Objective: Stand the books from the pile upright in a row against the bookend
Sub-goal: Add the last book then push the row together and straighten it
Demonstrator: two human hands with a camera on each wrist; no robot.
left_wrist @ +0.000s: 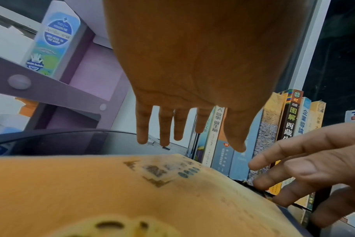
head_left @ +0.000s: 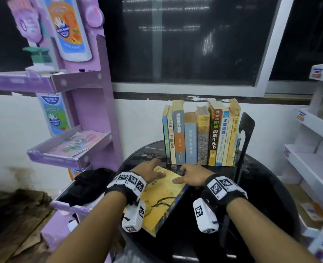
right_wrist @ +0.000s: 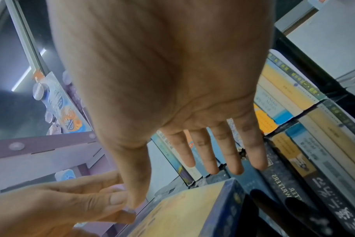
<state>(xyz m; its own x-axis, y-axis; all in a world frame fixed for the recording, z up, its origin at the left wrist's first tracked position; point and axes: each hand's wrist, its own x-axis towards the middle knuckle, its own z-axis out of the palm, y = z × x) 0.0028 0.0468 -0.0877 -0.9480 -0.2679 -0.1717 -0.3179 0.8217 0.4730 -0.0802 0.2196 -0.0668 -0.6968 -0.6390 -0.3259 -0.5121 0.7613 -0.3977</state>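
Observation:
A yellow book (head_left: 162, 202) lies flat on the round black table (head_left: 251, 205), in front of a row of upright books (head_left: 200, 137). That row leans on a black bookend (head_left: 247, 128) at its right end. My left hand (head_left: 150, 170) hovers over the book's far left corner with straight fingers (left_wrist: 180, 128) reaching past the cover (left_wrist: 91, 192). At the far right corner is my right hand (head_left: 191, 175), fingers (right_wrist: 213, 157) spread toward the row and thumb down by the cover (right_wrist: 182, 213). Neither hand grips anything.
A purple cardboard display rack (head_left: 92, 118) stands close on the left, with a black bag (head_left: 88, 185) at its foot. White shelving (head_left: 312, 152) is on the right. A wall and dark window (head_left: 185, 44) are behind the books.

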